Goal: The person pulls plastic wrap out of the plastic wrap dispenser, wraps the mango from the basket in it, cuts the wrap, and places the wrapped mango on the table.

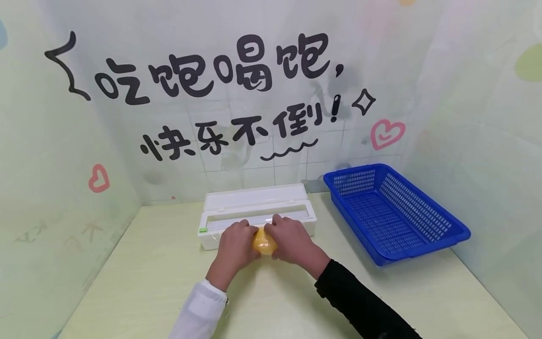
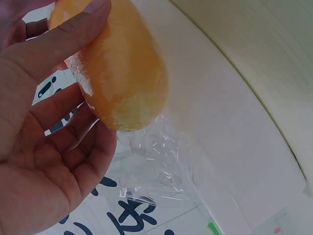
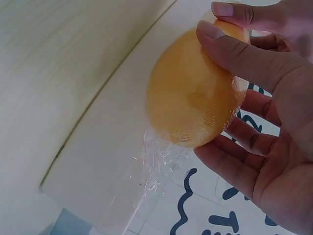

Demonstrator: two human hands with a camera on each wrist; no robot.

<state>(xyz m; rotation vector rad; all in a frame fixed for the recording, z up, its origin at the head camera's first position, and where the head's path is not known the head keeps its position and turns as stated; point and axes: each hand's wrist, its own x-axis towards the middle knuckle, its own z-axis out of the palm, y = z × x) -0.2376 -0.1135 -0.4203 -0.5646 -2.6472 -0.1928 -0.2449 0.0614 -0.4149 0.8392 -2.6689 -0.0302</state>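
In the head view, both hands meet around a yellow-orange mango (image 1: 265,241) in front of the cling film dispenser (image 1: 257,230). Clear cling film (image 2: 154,161) covers the fruit and trails loose from its lower end in the left wrist view. My left hand (image 1: 238,247) grips one side, its thumb pressed on the skin and its fingers curled behind. On the other side my right hand (image 1: 293,241) holds it the same way, thumb in front and fingertips at the back edge. The dispenser is white, with its lid (image 1: 256,197) raised and a roll partly visible inside.
A blue plastic basket (image 1: 391,221) stands at the right with nothing in it. The pale wooden table (image 1: 139,282) reaches to the printed back wall (image 1: 254,169). A small green piece (image 1: 203,230) sits at the dispenser's left front corner.
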